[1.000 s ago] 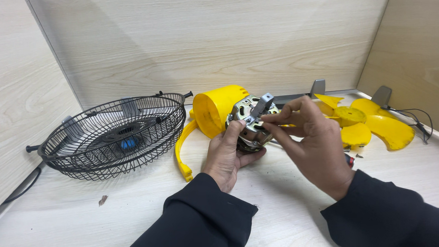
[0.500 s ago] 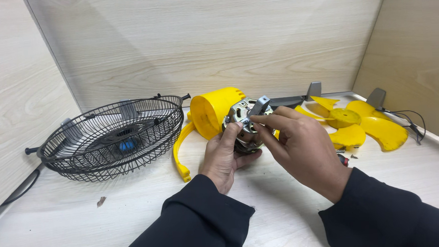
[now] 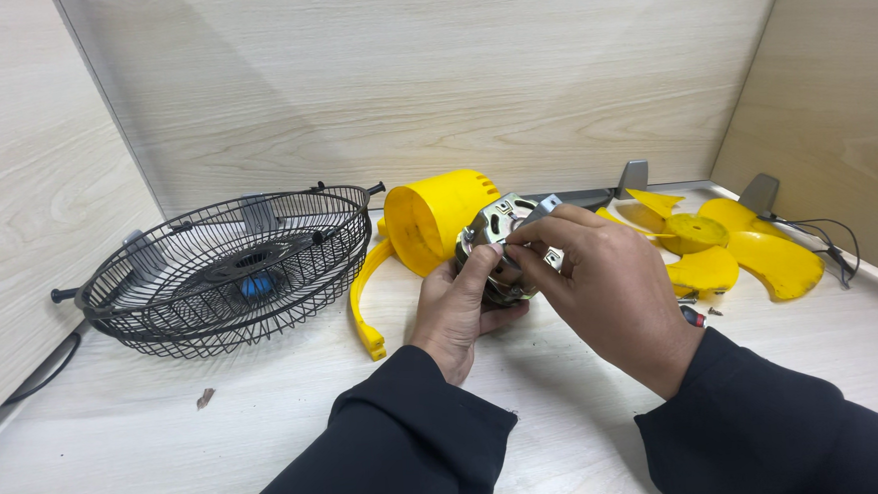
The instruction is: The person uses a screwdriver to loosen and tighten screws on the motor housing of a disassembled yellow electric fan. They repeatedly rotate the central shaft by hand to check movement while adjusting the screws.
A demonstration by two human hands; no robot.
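Observation:
A silver fan motor [image 3: 500, 236] sits at the table's middle. My left hand [image 3: 459, 311] cups it from below, thumb up against its near face. My right hand [image 3: 606, 288] reaches over from the right, its fingertips pinched on the motor's front; anything small between them is hidden. Just behind the motor lies a yellow cylindrical motor housing [image 3: 439, 217] on its side, with a curved yellow bracket [image 3: 368, 301] running down from it.
A black wire fan grille [image 3: 228, 268] lies at the left with a cable trailing off it. A yellow fan blade [image 3: 724, 247] rests at the right beside small screws [image 3: 696, 314] and a black cord [image 3: 824, 237]. Wooden walls enclose three sides.
My right hand has shifted slightly left and curled closer over the motor. The left hand keeps its hold under the motor.

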